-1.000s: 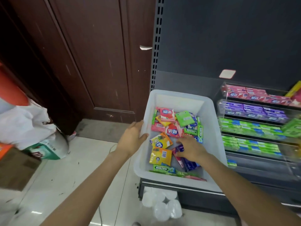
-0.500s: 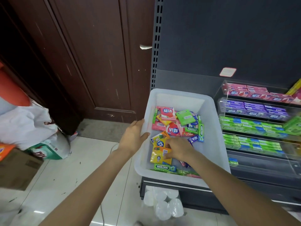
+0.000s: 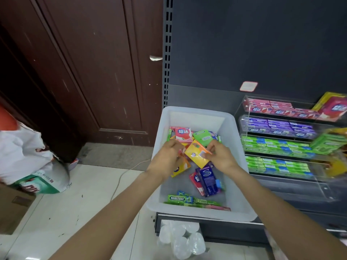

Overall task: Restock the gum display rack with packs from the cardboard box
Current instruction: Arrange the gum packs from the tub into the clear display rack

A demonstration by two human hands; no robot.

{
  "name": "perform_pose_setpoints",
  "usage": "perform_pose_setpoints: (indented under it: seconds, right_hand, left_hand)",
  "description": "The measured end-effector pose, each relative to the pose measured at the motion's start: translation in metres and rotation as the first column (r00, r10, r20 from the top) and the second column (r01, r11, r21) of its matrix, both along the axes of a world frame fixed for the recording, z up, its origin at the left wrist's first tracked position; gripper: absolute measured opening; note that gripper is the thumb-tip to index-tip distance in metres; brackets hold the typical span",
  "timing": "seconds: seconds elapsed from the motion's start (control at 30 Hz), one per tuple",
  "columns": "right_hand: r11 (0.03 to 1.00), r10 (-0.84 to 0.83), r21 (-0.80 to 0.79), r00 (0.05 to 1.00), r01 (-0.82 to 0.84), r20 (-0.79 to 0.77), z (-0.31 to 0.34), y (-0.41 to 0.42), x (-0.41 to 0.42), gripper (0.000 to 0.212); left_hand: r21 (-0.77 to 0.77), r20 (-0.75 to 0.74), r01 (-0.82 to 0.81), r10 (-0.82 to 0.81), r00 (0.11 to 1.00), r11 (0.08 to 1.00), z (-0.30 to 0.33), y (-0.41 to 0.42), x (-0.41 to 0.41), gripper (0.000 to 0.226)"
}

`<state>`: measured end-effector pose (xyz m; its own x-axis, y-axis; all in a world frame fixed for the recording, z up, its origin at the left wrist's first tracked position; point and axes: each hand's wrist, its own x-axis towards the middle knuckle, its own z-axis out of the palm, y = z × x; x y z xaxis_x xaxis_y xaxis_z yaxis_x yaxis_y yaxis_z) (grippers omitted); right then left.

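Holding a yellow gum pack (image 3: 197,154) over the white bin (image 3: 238,166), your right hand (image 3: 221,156) pinches its right edge — your left hand (image 3: 166,158) grips its left side. Loose packs litter the bin; the clear display rack (image 3: 277,139) stands just right, rows nearly full.

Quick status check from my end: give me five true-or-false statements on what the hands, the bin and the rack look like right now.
1. The right hand pinches a yellow-orange pack. True.
2. The left hand rests on the white bin rim. False: it is over the packs inside the bin, touching them.
3. A green Doublemint pack lies at the bin's near end. True.
4. The display rack's purple row sits below both green rows. False: it sits above them, under the pink row.
5. The bin is empty. False: many packs remain.
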<state>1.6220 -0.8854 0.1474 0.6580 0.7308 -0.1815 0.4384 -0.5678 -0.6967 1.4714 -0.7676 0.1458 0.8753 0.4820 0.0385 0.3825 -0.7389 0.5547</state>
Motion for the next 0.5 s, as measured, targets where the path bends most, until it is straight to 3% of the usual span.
perform_pose_setpoints:
  seconds: [0.13, 0.27, 0.4, 0.5]
  right_hand:
    - [0.984, -0.120, 0.111, 0.978, 0.140, -0.170, 0.003, -0.012, 0.016, 0.025]
    - [0.971, -0.153, 0.143, 0.956, 0.193, -0.249, 0.007, -0.021, 0.023, 0.042]
    - [0.956, -0.143, 0.193, 0.928, 0.219, -0.344, 0.018, -0.028, 0.019, 0.054]
    - [0.948, -0.116, 0.226, 0.907, 0.222, -0.406, 0.023, -0.034, 0.014, 0.063]
  left_hand:
    - [-0.084, -0.204, 0.005, -0.022, 0.979, 0.996, -0.019, -0.006, 0.033, 0.048]
    - [-0.007, -0.423, -0.019, 0.014, 0.906, 1.000, -0.037, -0.004, 0.046, 0.063]
    - [0.126, -0.496, -0.014, 0.075, 0.865, 0.992, -0.046, -0.005, 0.050, 0.064]
    - [0.083, -0.470, -0.042, 0.076, 0.879, 0.996, -0.051, -0.005, 0.050, 0.067]
